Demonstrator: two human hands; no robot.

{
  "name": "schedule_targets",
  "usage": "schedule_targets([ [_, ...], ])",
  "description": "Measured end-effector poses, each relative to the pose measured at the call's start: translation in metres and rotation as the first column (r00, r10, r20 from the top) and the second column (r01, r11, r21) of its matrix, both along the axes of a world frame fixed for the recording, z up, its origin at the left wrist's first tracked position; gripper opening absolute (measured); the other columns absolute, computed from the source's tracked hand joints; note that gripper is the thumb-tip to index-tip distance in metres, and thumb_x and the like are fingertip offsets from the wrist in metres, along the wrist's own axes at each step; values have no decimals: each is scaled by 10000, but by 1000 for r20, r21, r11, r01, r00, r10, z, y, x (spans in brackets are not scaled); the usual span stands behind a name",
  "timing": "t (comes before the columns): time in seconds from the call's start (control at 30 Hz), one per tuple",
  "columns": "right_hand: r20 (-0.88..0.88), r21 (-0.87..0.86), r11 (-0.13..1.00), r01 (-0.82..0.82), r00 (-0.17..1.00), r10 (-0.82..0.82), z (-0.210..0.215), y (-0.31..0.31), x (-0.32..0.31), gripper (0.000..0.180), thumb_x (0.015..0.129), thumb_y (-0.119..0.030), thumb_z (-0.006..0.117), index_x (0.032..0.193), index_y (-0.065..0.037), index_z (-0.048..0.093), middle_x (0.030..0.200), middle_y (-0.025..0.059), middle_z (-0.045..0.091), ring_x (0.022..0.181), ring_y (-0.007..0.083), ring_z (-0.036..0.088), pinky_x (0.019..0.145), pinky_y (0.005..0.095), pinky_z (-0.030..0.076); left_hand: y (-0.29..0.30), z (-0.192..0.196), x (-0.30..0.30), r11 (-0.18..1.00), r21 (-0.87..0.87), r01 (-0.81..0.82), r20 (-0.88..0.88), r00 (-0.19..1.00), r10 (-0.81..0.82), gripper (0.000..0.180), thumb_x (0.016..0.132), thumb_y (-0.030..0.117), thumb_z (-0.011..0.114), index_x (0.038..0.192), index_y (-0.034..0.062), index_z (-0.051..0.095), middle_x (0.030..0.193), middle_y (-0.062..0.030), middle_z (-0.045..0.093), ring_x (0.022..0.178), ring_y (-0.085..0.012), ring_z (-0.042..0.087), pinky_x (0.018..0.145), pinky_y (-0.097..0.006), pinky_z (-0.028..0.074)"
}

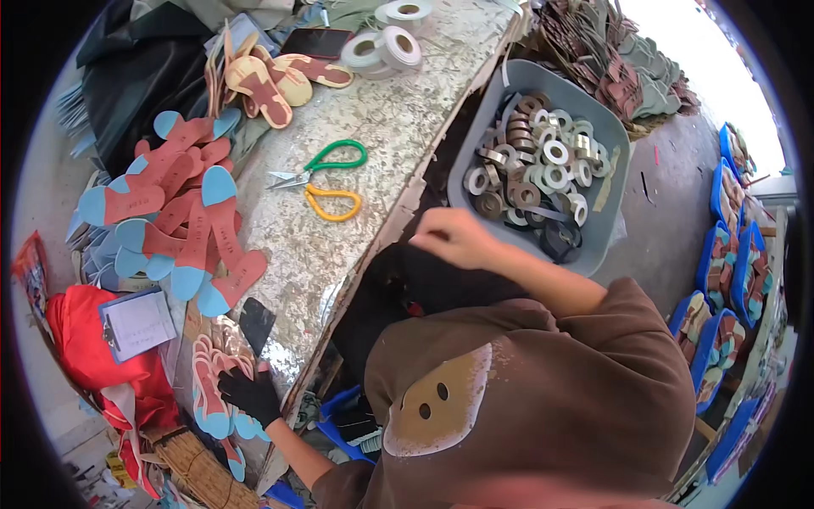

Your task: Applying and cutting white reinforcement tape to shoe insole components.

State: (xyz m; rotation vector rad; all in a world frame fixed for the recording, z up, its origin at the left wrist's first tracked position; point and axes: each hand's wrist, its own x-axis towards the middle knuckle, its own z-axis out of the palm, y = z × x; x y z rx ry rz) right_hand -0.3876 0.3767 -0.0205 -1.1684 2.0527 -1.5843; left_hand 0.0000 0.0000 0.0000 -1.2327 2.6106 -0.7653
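- Head view: the left hand [248, 394], in a black glove, rests on a short stack of blue-and-red insoles [212, 386] at the near edge of the worktable [373, 127]. Its fingers curl over the stack, pressing or gripping it; I cannot tell which.
- The right hand [455, 237], bare, reaches out to the near rim of a grey tub [519, 82] full of tape rolls [543, 170]. Its fingers are bent down onto dark material just below the rim; whether they grip anything is hidden.
- Risk, as I judge it: the stack sits right at the table edge, so a tug by the gloved hand could spill insoles to the floor. The tub overhangs beside the table, so a push could tip it.
- Pose: the left forearm comes up from the lower edge, wrist bent inward; the right arm stretches forward in a brown sleeve [610, 322], hand palm down.
- Scissors [318, 168] with green and yellow handles lie on the table, well apart from both hands.
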Motion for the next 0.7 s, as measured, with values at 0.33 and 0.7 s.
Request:
schedule_targets([
  [0.33,-180,-169,810,561,791,-585,20,30,-223,172,879,-178,687,913,-10,665,753,92,654,676,160,593,642,295,482,-30,-1,12,951,-70,-300,106,946,306,737,966,524,454,1524,84,257,1582,-184,230,1463,-390,195,1154,-579,126],
  [0.7,-582,292,415,862,504,-638,-7,71,-488,867,866,-468,627,1500,-22,239,1346,250,538,1240,376,535,1058,460,395,47,55,57,986,-63,156,-252,953,-167,687,910,385,638,1437,14,403,1477,-261,370,1382,-428,323,1140,-538,225],
])
